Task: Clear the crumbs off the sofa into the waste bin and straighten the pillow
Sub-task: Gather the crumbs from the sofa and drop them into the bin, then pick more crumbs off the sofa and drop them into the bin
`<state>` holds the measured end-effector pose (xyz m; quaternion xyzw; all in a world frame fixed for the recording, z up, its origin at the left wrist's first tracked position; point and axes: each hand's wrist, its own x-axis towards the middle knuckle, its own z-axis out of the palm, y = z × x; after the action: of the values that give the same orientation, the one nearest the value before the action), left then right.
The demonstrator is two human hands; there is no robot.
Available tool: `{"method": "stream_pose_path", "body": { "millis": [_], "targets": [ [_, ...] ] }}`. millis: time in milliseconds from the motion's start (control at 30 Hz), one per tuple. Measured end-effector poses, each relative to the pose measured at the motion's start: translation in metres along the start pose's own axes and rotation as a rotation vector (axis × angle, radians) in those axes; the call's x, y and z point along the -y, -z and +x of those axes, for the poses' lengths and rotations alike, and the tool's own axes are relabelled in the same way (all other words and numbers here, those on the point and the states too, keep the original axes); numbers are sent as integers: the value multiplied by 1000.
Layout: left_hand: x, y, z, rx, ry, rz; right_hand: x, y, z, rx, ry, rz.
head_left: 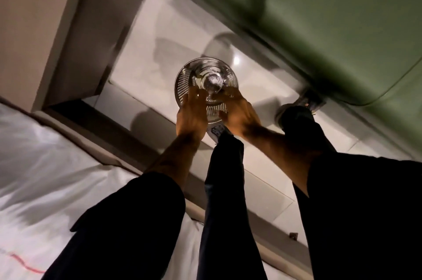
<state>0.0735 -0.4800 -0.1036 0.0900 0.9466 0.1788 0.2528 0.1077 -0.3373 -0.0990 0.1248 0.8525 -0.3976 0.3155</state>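
A round, perforated metal waste bin (pixel 182 81) stands on the pale floor beside the green sofa (pixel 342 28). Something white and crumpled lies at its bottom (pixel 212 83). My left hand (pixel 191 113) and my right hand (pixel 239 113) hover side by side over the near rim of the bin, fingers pointing down into the opening and slightly apart. Nothing shows in either hand, though the picture is blurred by motion. No crumbs can be made out, and the pillow is out of view.
A white-covered bed (pixel 45 165) fills the lower left. My dark-trousered legs (pixel 223 188) and a shoe (pixel 215 130) stand just below the bin. A metal sofa leg (pixel 308 99) is at the right, a beige wall panel (pixel 34 17) at the upper left.
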Motion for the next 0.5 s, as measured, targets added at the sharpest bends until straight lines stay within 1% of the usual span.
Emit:
{"method": "stream_pose_path", "body": {
  "millis": [100, 167, 233, 300, 400, 433, 500],
  "targets": [
    [-19, 5, 2, 31, -120, 37, -8, 21, -10, -66, 45, 3],
    [-43, 6, 13, 93, -197, 83, -20, 45, -19, -147, 27, 7],
    [-79, 5, 30, 115, -263, 137, -41, 77, -31, -268, 3, 45],
    [-121, 5, 50, 79, -360, 119, -67, 111, -44, -421, -24, 85],
    [-197, 1, 82, 27, -595, 15, -119, 175, -64, -643, -153, 138],
    [-220, 1, 95, 19, -647, -8, -135, 196, -69, -695, -194, 131],
    [-280, -3, 126, 3, -697, -47, -180, 250, -80, -813, -284, 55]
  ]
}}
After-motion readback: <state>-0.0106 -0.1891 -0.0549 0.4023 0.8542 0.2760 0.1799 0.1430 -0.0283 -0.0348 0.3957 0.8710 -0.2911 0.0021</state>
